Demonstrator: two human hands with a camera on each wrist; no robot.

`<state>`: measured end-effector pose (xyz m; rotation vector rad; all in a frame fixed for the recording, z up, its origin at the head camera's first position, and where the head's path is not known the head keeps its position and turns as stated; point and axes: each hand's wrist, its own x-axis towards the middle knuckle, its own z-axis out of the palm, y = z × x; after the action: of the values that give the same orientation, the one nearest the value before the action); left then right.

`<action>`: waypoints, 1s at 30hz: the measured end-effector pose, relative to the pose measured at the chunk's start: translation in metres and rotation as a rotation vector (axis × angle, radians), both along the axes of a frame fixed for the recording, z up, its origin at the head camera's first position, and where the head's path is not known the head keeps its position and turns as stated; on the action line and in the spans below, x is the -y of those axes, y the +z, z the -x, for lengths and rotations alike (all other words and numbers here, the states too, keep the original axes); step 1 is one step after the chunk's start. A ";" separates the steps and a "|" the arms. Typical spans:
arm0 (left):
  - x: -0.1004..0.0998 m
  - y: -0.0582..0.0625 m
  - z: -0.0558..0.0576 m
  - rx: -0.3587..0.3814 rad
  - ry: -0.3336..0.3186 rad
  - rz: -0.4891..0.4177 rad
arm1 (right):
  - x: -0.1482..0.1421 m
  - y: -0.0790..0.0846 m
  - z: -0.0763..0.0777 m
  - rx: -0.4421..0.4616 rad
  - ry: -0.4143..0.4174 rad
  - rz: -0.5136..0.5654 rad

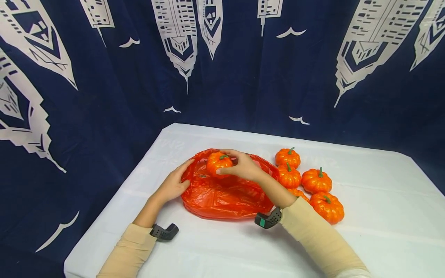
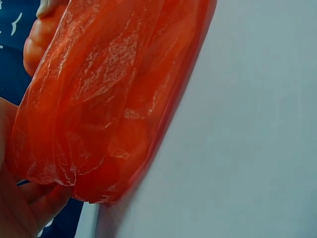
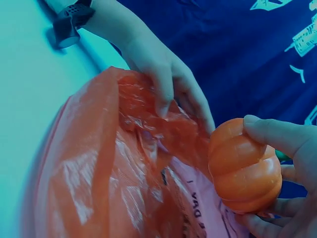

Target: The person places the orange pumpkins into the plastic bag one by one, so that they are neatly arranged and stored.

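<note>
A red plastic bag point(image 1: 222, 197) sits on the table with its mouth open upward. My right hand point(image 1: 243, 168) grips a small orange pumpkin point(image 1: 218, 164) with a green stem, held over the bag's mouth. In the right wrist view, the thumb and fingers clasp the pumpkin point(image 3: 242, 168) from the side. At the bag's left rim, my left hand point(image 1: 174, 183) holds the plastic, its thumb on one side and its fingers on the other. Printed lettering shows inside the bag in the right wrist view.
To the right of the bag, several more pumpkins point(image 1: 316, 180) stand close together on the white table point(image 1: 379, 200); one is partly hidden by the right forearm. A dark blue curtain point(image 1: 240, 96) with white building prints hangs behind. Both wrists wear dark bands point(image 1: 165, 232).
</note>
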<state>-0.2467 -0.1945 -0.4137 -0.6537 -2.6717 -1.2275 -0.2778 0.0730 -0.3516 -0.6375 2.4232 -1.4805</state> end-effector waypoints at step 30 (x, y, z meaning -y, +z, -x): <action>-0.002 0.002 -0.001 0.017 -0.002 0.010 | 0.059 -0.041 0.003 -0.050 -0.229 -0.103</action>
<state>-0.2459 -0.1929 -0.4119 -0.6500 -2.6929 -1.2267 -0.2813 0.0142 -0.3926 -0.3907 2.6654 -1.4227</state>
